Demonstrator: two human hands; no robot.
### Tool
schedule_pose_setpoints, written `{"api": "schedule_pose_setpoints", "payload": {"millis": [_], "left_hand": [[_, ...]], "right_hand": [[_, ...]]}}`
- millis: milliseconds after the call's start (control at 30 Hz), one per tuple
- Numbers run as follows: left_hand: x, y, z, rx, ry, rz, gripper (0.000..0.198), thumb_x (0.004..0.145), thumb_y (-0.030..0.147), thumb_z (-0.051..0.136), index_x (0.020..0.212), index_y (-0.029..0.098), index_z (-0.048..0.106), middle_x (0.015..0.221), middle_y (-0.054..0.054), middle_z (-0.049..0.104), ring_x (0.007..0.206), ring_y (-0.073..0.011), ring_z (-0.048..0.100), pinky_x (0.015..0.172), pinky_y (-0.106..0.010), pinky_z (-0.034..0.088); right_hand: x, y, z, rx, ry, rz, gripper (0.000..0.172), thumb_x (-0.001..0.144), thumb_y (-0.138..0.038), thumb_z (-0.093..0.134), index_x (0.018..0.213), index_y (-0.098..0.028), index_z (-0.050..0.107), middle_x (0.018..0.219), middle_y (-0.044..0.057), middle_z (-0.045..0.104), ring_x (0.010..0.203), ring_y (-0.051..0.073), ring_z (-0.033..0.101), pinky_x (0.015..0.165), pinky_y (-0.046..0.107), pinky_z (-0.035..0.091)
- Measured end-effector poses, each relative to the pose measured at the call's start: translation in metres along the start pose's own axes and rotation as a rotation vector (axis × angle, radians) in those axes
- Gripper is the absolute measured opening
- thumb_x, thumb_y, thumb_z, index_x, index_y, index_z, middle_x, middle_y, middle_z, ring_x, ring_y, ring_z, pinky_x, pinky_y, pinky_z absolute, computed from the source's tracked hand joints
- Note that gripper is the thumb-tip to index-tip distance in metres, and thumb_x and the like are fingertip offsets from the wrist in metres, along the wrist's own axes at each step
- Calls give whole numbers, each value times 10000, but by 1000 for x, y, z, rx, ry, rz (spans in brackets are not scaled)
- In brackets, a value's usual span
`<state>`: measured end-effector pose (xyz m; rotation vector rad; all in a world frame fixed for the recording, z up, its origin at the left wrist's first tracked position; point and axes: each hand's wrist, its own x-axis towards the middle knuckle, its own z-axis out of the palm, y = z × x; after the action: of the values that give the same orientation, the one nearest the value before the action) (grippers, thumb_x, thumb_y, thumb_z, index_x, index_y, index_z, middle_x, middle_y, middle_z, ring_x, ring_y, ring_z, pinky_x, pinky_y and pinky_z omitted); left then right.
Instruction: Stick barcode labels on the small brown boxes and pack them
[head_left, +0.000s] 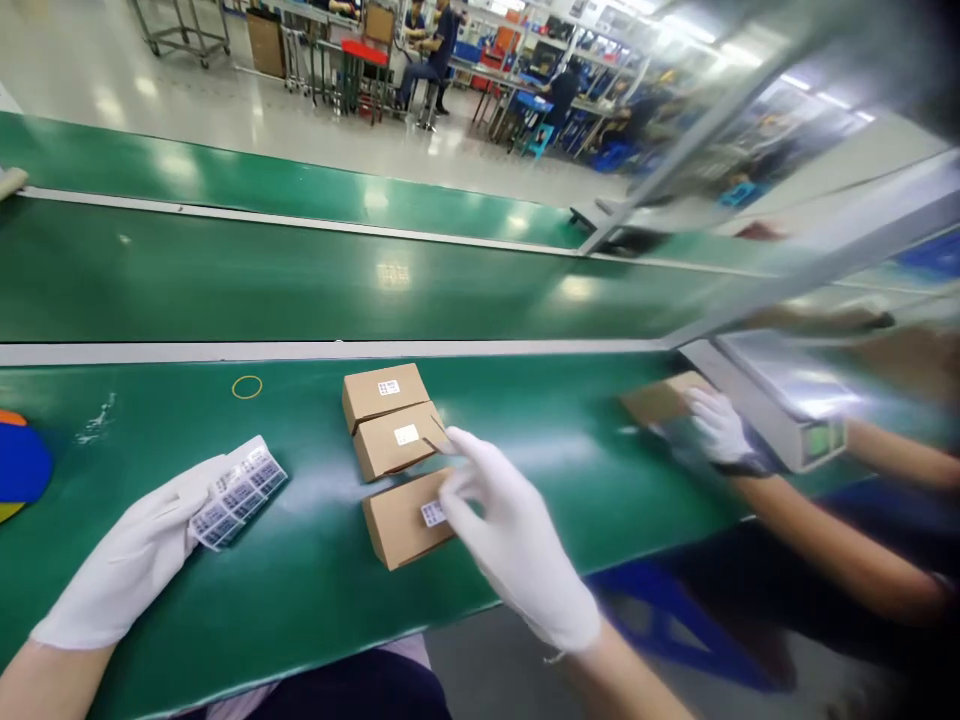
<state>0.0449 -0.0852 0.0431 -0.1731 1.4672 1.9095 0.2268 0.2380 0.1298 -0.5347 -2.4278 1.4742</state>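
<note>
My left hand, in a white glove, grips a sheet of printed labels tilted above the green surface. My right hand, gloved too, is closed on what looks like a pair of tweezers, whose thin dark tips point left. Those tips are over the right end of the middle cardboard box; whether they touch it I cannot tell. Behind it sits another cardboard box, pressed close. The nearest cardboard box lies partly behind my right fingers. Each box has a white label on top.
At right, a co-worker's gloved hand holds a cardboard box beside a white device with a green display. A yellow rubber band lies on the green work surface. At the left edge is a blue object.
</note>
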Motion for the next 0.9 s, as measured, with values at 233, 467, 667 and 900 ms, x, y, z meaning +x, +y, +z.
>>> {"api": "schedule_pose_setpoints", "payload": {"millis": [233, 467, 667, 900], "left_hand": [[-5, 5, 3, 14, 37, -35, 578, 921, 415, 657, 1481, 286, 591, 1558, -31, 546, 1449, -352, 488, 1113, -380, 531], [-4, 4, -1, 10, 41, -80, 563, 944, 416, 611, 1493, 296, 576, 1534, -36, 572, 1427, -370, 511, 1115, -407, 532], [-3, 3, -5, 28, 35, -88, 585, 944, 426, 603, 1515, 310, 550, 1563, -19, 536, 1448, -369, 482, 1150, -413, 498], [-3, 2, -5, 40, 43, -80, 578, 923, 447, 620, 1489, 338, 577, 1545, 14, 548, 1462, -362, 463, 1171, -424, 476]], "right_hand": [[2, 6, 3, -7, -44, 51, 614, 899, -41, 494, 1442, -327, 506, 1007, -14, 667, 779, 147, 700, 830, 332, 614], [1, 2, 2, -48, -41, 31, 597, 908, -36, 485, 1431, -325, 501, 949, -24, 641, 785, 142, 689, 821, 310, 598], [1, -2, 5, -119, -46, 6, 627, 929, -42, 456, 1479, -343, 471, 980, -5, 644, 766, 151, 676, 800, 314, 603], [0, -5, 15, -487, 17, -115, 827, 888, -111, 550, 1638, -305, 259, 1436, 97, 529, 1249, 313, 563, 1018, 477, 552]]}}
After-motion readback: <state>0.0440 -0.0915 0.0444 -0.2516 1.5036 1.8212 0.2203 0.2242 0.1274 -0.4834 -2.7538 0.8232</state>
